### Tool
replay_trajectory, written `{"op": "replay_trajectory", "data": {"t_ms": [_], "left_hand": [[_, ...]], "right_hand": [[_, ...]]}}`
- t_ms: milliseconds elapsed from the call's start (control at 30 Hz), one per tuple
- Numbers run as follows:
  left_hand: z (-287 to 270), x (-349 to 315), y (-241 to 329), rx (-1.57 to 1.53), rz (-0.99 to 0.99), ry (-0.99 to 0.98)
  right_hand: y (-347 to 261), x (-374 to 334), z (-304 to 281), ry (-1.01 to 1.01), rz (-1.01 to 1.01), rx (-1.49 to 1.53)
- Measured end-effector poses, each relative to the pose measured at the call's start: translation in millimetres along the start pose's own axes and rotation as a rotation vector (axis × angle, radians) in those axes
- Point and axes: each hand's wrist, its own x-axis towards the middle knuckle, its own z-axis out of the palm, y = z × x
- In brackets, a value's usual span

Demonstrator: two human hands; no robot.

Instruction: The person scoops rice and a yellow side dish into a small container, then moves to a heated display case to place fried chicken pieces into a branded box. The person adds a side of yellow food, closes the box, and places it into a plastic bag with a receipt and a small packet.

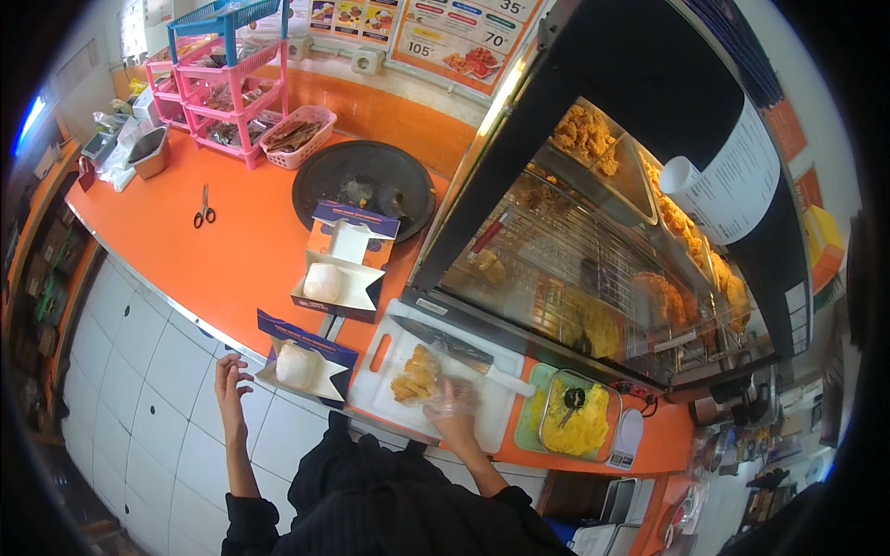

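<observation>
My right hand (452, 398), in a clear plastic glove, is at the right edge of a piece of fried chicken (413, 375) on a white cutting board (375, 397); its fingers look curled against the chicken, though slightly blurred. Just beyond the chicken lies a large knife (445, 343) with a white handle pointing right. My left hand (232, 375) is bare and hangs in the air past the counter's front edge, fingers apart and holding nothing. Beside it stands an open carton box (338, 382) with a white wrapped bundle (296, 365). A second open box (357, 296) holds a similar bundle (323, 282).
A glass display cabinet (556, 269) with fried chicken rises at the right. Right of the board is a container of yellow food (577, 424) with black tongs. Farther off on the orange counter (250, 241) are a round black tray (320, 171), scissors (204, 208) and a pink rack (243, 119).
</observation>
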Motion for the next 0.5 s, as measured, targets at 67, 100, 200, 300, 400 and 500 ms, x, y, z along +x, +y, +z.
{"op": "replay_trajectory", "data": {"t_ms": [67,100,200,300,400,500], "left_hand": [[-1,16,-9,0.038,0.060,-0.048],[0,23,-18,0.097,0.102,-0.051],[9,38,-31,0.385,0.212,-0.071],[11,53,-36,0.608,0.510,-0.233],[8,62,-25,0.584,0.224,-0.473],[7,69,-13,0.648,0.216,-0.557]], "right_hand": [[-2,0,-1,-0.064,0.123,0.129],[-9,4,-12,-0.131,0.202,0.255],[-10,7,-26,-0.139,0.336,0.420],[13,7,-19,-0.061,0.435,0.605],[-13,4,-49,-0.186,0.435,1.054],[-65,3,-50,-0.253,-0.036,1.091]]}}
